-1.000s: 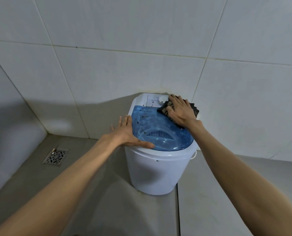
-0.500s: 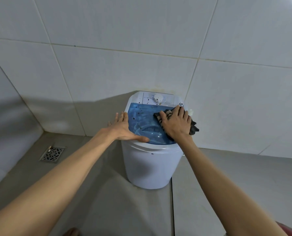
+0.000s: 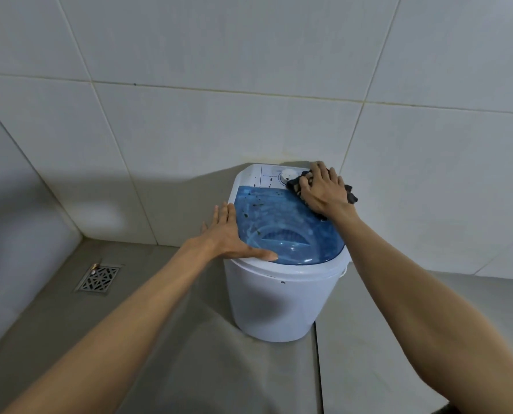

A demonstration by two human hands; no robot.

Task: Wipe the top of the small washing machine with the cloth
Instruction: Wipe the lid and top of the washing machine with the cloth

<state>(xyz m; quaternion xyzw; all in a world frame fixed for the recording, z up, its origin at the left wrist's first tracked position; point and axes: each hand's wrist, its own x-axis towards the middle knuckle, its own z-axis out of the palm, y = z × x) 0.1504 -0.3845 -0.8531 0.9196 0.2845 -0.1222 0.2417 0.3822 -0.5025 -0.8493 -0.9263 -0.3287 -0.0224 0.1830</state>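
Note:
A small white washing machine (image 3: 279, 303) stands on the floor against the tiled wall. Its blue see-through lid (image 3: 282, 222) carries dark specks, and a white control panel with a round dial (image 3: 288, 175) sits at the back. My right hand (image 3: 324, 189) presses a dark patterned cloth (image 3: 350, 195) flat on the back right corner of the top, beside the dial. My left hand (image 3: 228, 234) lies flat and spread on the machine's left rim, thumb along the front edge, holding nothing.
A metal floor drain (image 3: 99, 277) lies in the grey floor to the left. White tiled walls close in behind and on the left. A floor joint (image 3: 318, 369) runs toward me from under the machine.
My right hand slid the cloth from the middle right of the blue lid back to the rear right corner by the dial. My left hand stayed on the left rim.

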